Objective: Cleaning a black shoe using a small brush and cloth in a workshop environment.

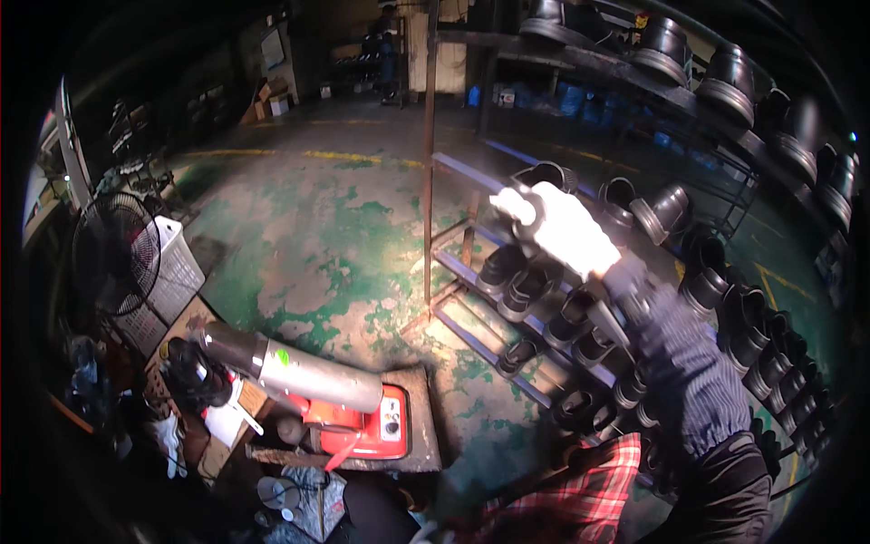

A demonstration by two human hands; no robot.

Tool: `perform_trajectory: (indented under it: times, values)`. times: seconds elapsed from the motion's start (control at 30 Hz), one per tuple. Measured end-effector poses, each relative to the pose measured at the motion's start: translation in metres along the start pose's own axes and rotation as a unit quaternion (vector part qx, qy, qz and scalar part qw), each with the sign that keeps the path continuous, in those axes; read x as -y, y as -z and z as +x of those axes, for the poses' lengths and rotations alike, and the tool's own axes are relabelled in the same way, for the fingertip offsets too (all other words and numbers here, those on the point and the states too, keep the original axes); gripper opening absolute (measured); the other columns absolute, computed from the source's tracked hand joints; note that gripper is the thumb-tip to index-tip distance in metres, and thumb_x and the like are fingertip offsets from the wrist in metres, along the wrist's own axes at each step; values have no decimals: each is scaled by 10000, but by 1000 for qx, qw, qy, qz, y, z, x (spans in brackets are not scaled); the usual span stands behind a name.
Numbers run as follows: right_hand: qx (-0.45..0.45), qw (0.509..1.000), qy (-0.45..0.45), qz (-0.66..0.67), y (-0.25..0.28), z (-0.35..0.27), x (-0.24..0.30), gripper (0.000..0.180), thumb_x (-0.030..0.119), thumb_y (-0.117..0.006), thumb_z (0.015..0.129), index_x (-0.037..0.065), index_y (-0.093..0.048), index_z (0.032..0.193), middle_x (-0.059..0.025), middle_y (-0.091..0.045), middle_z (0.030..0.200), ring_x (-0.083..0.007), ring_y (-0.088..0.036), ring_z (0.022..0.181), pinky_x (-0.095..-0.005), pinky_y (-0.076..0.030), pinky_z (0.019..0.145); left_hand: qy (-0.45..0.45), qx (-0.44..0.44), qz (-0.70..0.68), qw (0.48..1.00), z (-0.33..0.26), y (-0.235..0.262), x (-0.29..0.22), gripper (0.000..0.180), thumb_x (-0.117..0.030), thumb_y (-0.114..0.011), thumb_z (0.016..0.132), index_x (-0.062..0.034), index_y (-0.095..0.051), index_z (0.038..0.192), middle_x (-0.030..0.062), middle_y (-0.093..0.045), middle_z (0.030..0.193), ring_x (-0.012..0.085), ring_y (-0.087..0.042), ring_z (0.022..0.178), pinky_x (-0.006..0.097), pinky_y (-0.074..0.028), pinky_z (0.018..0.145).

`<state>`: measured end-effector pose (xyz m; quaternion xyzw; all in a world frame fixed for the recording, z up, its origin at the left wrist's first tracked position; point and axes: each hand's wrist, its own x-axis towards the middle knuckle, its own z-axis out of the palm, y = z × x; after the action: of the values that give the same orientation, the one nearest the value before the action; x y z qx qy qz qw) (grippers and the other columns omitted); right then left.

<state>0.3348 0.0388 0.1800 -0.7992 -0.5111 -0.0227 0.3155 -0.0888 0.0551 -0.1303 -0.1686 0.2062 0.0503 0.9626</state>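
Note:
My right hand, in a white glove washed out by bright light, reaches out to a metal rack on the right. It is at a shelf holding black shoes. One black shoe shows just behind the glove, and another black shoe lies on the same shelf to the right. Glare smears the fingers, so whether they grip a shoe cannot be made out. A striped grey sleeve covers the right arm. My left hand does not show.
More black shoes fill the lower shelves, and others line the top shelf. Lower left stands a red-based blower with a metal tube. Beyond it are a black fan and a white plastic basket. Red plaid cloth is near my body.

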Motion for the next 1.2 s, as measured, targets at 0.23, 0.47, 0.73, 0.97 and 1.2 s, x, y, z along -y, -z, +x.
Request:
perform_trajectory:
  times: [0.23, 0.47, 0.73, 0.97, 1.2]
  values:
    - [198, 941, 276, -12, -50, -202, 38, 388, 279, -734, 646, 146, -727, 1010, -88, -640, 1076, -297, -646, 855, -401, -540, 717, -63, 108, 256, 959, 2, -44, 87, 796, -599, -560, 918, -113, -345, 1511, 208, -471, 1436, 379, -498, 1281, 542, -370, 1100]
    - [289, 921, 224, 137, -119, -344, 39, 283, 215, -703, 718, 102, -677, 976, -72, -617, 1062, -285, -630, 856, -434, -526, 672, -102, 65, 153, 981, -1, -25, 107, 722, -197, -630, 847, 37, -365, 1477, 235, -516, 1412, 396, -522, 1286, 506, -397, 1126]
    - [113, 853, -220, 460, -82, -332, -2, 472, -109, -706, 700, 11, -611, 1147, -84, -669, 1063, -154, -667, 882, -306, -557, 734, -142, 17, 304, 942, -58, -10, 82, 1059, -19, -688, 619, 17, -199, 1558, 198, -377, 1545, 320, -420, 1402, 406, -295, 1182]
    - [119, 622, -305, 711, -171, -267, -59, 255, 219, -716, 914, 33, -673, 1084, 12, -658, 944, -69, -591, 870, -234, -489, 775, -171, -17, 293, 941, -47, 2, 72, 727, -154, -648, 803, -15, -409, 1475, 220, -517, 1424, 368, -515, 1304, 507, -423, 1101]
    - [108, 668, -321, 663, -226, -201, -89, 361, 268, -710, 914, 0, -686, 1154, -8, -689, 995, -110, -619, 890, -256, -487, 809, -224, -62, 277, 933, 3, -15, 47, 721, -620, -531, 924, -126, -479, 1446, 141, -506, 1456, 424, -486, 1318, 691, -436, 995]
